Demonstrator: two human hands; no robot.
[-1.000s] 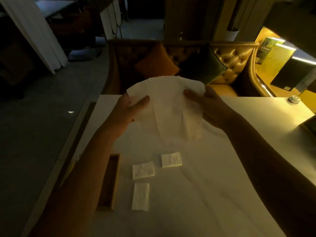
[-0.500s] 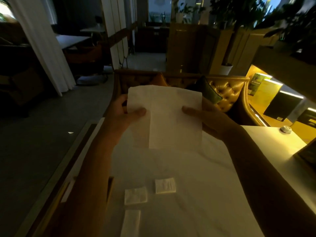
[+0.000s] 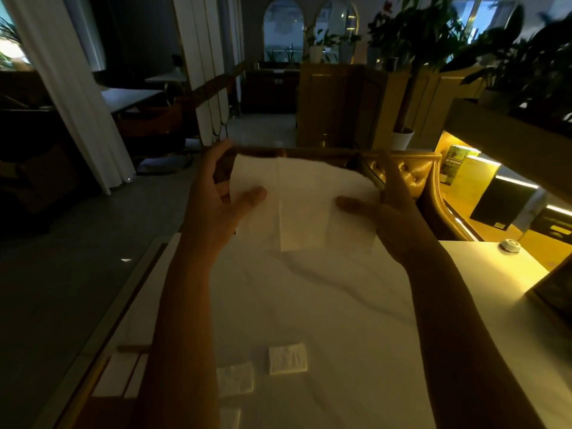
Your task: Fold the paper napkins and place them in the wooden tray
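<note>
While pinching paper napkin's point(image 3: 303, 209) side edges, fingers point(image 3: 387, 174) either side: long axis crosswise; wooden tray point(image 3: 133, 348) nearer left hand point(image 3: 216, 209).

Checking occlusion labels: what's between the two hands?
Head view: the paper napkin spans the gap, with the left hand and right hand each pinching a side edge.

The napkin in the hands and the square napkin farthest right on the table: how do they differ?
The held napkin is opened out, creased and larger; the square napkin is folded small. The held napkin is in the air, pinched by the left hand and the right hand; the square napkin lies flat on the table. Both are white paper.
</note>
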